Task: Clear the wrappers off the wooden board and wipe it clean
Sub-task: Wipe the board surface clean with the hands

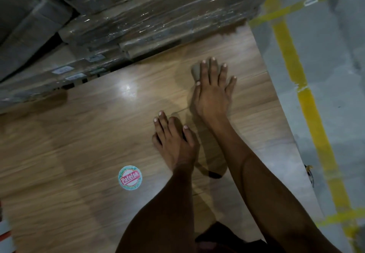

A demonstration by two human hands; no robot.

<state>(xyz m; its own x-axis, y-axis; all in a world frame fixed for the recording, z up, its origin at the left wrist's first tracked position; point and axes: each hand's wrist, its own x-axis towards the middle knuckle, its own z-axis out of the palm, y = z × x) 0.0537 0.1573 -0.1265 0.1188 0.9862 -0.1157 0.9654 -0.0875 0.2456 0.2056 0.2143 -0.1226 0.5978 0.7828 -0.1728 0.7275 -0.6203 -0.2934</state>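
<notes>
head | right grip (212, 92) spread flat on cloth (196, 71) | left grip (173, 142) spread on board (88, 134)

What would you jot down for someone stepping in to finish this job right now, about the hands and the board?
Right hand: flat, fingers straight, pressing a small grey wad, seemingly the wiping cloth, onto the wooden board near its far right corner.
Left hand: flat on the board, holding nothing.
Done: no loose wrappers show on the board.
Left: go on wiping; a round sticker sits on the board, nearer than the left hand and to its left. Shrink-wrapped boxes lie along the far edge.
</notes>
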